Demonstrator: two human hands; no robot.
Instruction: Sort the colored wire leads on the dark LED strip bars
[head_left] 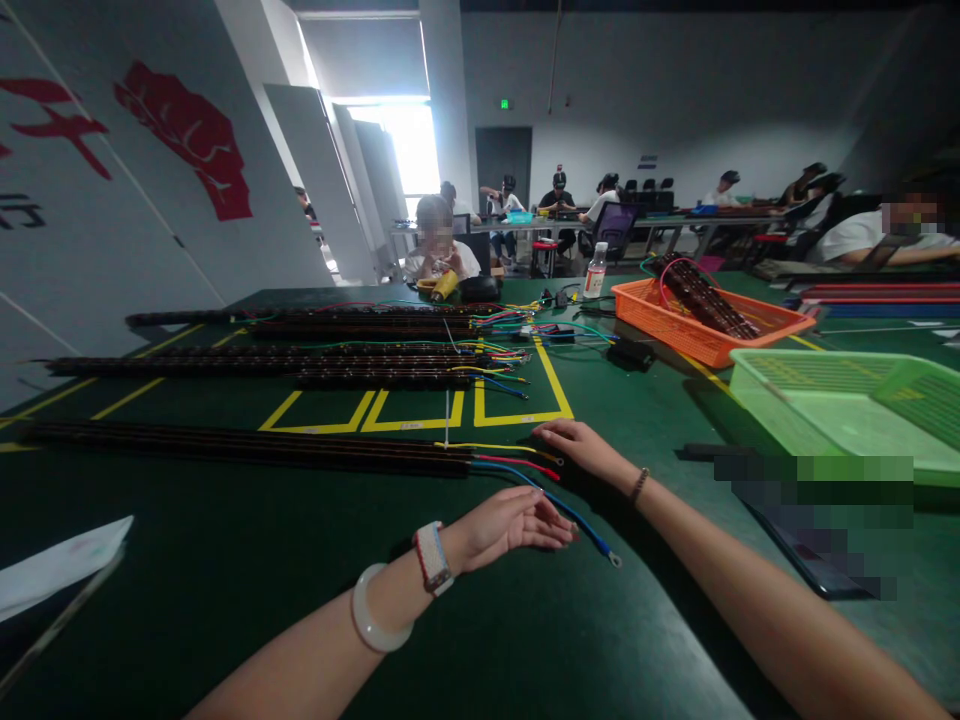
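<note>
My left hand [514, 525], with a watch and a pale bangle on the wrist, lies flat and open on the green table, its fingertips by the blue wire [577, 520]. My right hand [577, 445] rests palm down, fingers stretched, touching the tip of the yellow wire [517, 449]. A red wire [517, 462] runs between them. All three wires come out of a long dark strip [247, 445] that lies across the table to the left.
More dark strips [300, 362] with coloured wires lie further back by yellow floor-style markings [559, 395]. An orange basket [701, 340] and a green basket [832, 410] stand at right. A person sits at the table's far end; others work at distant tables. Paper [60, 560] lies near left.
</note>
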